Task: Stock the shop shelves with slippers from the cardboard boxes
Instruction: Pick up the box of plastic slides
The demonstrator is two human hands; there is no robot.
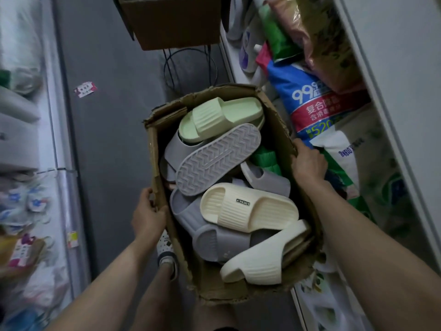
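Observation:
An open, torn cardboard box [156, 163] hangs in front of me above the aisle floor, full of foam slippers. A pale green slipper [222, 115] lies at its far end. Below it a grey slipper [214, 158] shows its ridged sole. Cream slippers [248, 209] lie at the near end, with more grey ones underneath. My left hand [148, 216] grips the box's left wall. My right hand [307, 161] grips its right wall. Both hands carry the box.
A second cardboard box [176, 22] rests on a black wire stand [188, 65] farther down the narrow grey aisle. White shelves [59, 115] with packaged goods line the left. Detergent bags [317, 108] fill the right shelf. My shoe [167, 254] shows below the box.

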